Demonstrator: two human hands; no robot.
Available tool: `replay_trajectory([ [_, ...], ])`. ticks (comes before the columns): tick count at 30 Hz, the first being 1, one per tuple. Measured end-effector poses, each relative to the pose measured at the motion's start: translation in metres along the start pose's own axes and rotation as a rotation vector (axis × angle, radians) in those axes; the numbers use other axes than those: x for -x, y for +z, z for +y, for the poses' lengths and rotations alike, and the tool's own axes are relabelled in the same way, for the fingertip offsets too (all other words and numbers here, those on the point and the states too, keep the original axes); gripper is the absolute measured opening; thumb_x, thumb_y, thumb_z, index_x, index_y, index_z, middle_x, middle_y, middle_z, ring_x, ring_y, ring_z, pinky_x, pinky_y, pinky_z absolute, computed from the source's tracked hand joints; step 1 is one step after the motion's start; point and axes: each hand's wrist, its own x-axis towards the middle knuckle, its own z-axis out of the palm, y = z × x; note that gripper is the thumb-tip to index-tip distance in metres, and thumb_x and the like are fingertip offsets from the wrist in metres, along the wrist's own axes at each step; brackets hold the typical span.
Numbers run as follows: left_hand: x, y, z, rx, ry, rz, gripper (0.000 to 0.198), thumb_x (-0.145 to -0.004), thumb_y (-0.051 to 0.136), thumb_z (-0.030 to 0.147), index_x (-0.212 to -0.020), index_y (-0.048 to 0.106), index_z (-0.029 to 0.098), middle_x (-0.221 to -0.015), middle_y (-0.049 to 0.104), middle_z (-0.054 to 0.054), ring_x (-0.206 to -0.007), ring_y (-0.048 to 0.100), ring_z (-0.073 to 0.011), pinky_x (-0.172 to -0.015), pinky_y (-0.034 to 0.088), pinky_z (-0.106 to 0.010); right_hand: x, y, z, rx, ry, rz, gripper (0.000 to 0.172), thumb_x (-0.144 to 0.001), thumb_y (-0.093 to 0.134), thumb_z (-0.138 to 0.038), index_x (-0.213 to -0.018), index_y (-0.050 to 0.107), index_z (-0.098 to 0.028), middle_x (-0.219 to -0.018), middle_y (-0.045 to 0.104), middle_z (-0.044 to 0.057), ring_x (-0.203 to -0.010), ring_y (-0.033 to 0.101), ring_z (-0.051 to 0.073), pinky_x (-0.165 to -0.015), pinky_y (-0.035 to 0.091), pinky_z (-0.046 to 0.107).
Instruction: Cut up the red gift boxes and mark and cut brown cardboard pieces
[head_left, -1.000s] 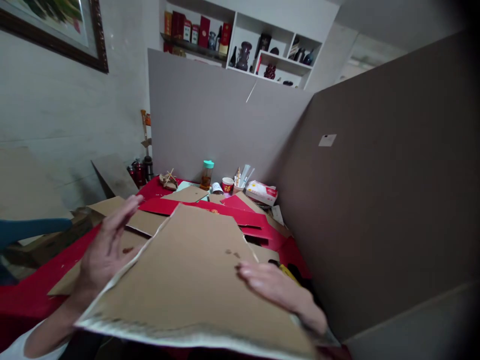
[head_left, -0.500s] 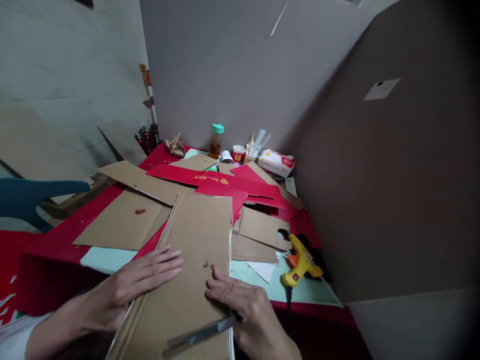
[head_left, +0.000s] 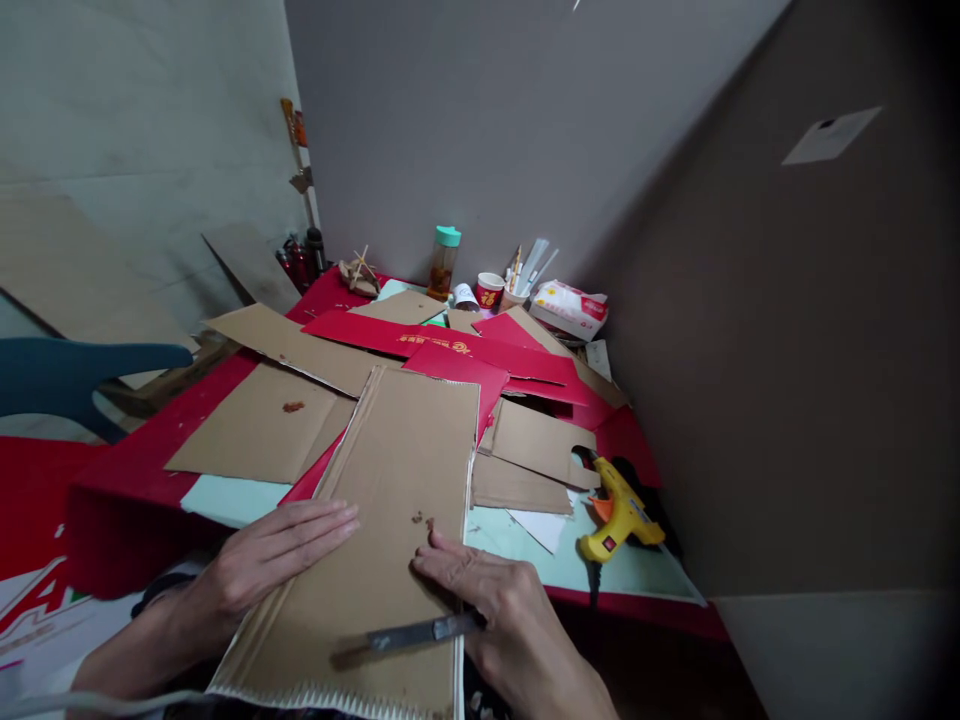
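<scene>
A long brown cardboard piece point(head_left: 397, 470) reaches from my body out over the table, with ragged corrugation along its near edge. My left hand point(head_left: 277, 555) lies flat on its left side, fingers stretched out and holding nothing. On the right edge rests my right hand point(head_left: 495, 600), its fingers closed around a slim dark utility knife point(head_left: 420, 634). The knife points left across the cardboard, and its tip is blurred. Two small brown torn spots point(head_left: 424, 521) show just beyond my right fingertips.
Right of the cardboard lies a yellow glue gun point(head_left: 619, 510). Cardboard offcuts point(head_left: 532, 440) and red card strips point(head_left: 442, 340) cover the table. Behind them stand a bottle point(head_left: 444, 262), a red paper cup point(head_left: 490, 291) and a tissue pack point(head_left: 570, 308). A blue chair point(head_left: 67, 365) is at left.
The view has shifted slightly, bringing the cardboard's near edge into sight. Both hands keep their places on the cardboard, and the knife has turned a little closer to level.
</scene>
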Motion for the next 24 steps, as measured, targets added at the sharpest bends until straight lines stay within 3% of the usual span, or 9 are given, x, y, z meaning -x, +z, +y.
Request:
replay_trajectory([
  [7, -0.002, -0.007, -0.003, -0.004, 0.034, 0.024, 0.052, -0.104, 0.029, 0.017, -0.15, 0.04, 0.036, -0.139, 0.063, 0.003, -0.128, 0.058, -0.0137, -0.113, 0.042, -0.028, 0.0, -0.001, -0.002, -0.069, 0.104, 0.01, 0.066, -0.071, 0.054, 0.005, -0.13, 0.068, -0.022, -0.129, 0.071, 0.006, -0.126, 0.062, 0.02, -0.11, 0.046, 0.03],
  [12, -0.011, -0.014, -0.01, 0.148, 0.044, 0.049, 0.04, -0.104, 0.037, 0.034, -0.14, 0.056, 0.032, -0.127, 0.071, -0.003, -0.121, 0.063, -0.0183, -0.104, 0.049, -0.03, 0.0, 0.001, 0.003, -0.183, 0.22, 0.057, 0.062, -0.068, 0.059, -0.002, -0.125, 0.07, -0.023, -0.128, 0.071, 0.008, -0.12, 0.066, 0.024, -0.102, 0.052, 0.033],
  [17, -0.027, -0.023, -0.013, 0.447, -0.193, -0.028, 0.045, -0.096, 0.046, 0.059, -0.11, 0.077, 0.029, -0.105, 0.078, -0.007, -0.101, 0.071, -0.0243, -0.09, 0.055, -0.035, -0.008, 0.005, 0.006, -0.314, 0.364, 0.207, 0.037, -0.078, 0.06, -0.014, -0.114, 0.071, -0.02, -0.107, 0.079, 0.006, -0.101, 0.074, 0.023, -0.085, 0.057, 0.027],
  [20, -0.041, -0.025, -0.012, 0.468, -0.412, -0.051, 0.034, -0.089, 0.062, 0.053, -0.087, 0.081, 0.025, -0.083, 0.077, -0.005, -0.081, 0.071, -0.0219, -0.075, 0.057, -0.03, -0.017, 0.004, 0.008, -0.198, 0.422, 0.293, 0.018, -0.087, 0.06, -0.024, -0.098, 0.073, -0.019, -0.087, 0.078, 0.003, -0.078, 0.073, 0.019, -0.07, 0.052, 0.024],
  [24, -0.058, -0.026, -0.011, 0.47, -0.664, -0.07, 0.032, -0.08, 0.07, 0.049, -0.072, 0.077, 0.019, -0.063, 0.069, -0.001, -0.064, 0.067, -0.0197, -0.064, 0.054, -0.026, -0.033, -0.004, 0.013, -0.128, 0.485, 0.319, 0.034, -0.091, 0.062, -0.049, -0.077, 0.068, -0.018, -0.064, 0.062, -0.002, -0.06, 0.054, 0.014, -0.058, 0.04, 0.024],
])
